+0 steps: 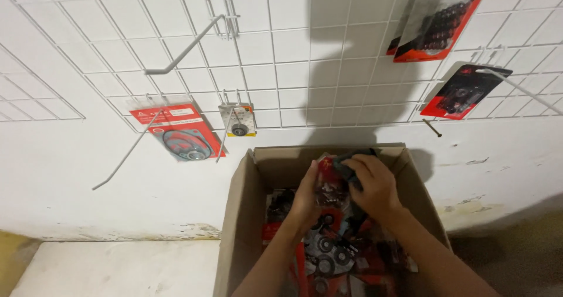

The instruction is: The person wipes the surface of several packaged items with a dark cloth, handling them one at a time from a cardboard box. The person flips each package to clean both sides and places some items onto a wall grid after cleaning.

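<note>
Both my hands reach into an open cardboard box [237, 215] filled with several red-backed plastic packets of black rings and gaskets [331, 256]. My left hand [306, 198] grips a clear packet with a red card [327, 182] from the left side. My right hand [374, 186] closes over the top of the same bundle, its fingers wrapped around a dark packet [352, 159] near the box's far wall.
A white wire grid [275, 56] hangs on the white wall with long hooks [187, 47]. Red packets hang on it: one at lower left [182, 134], a small one [237, 121], two at upper right [437, 21] [466, 90]. A pale floor slab [117, 267] lies left.
</note>
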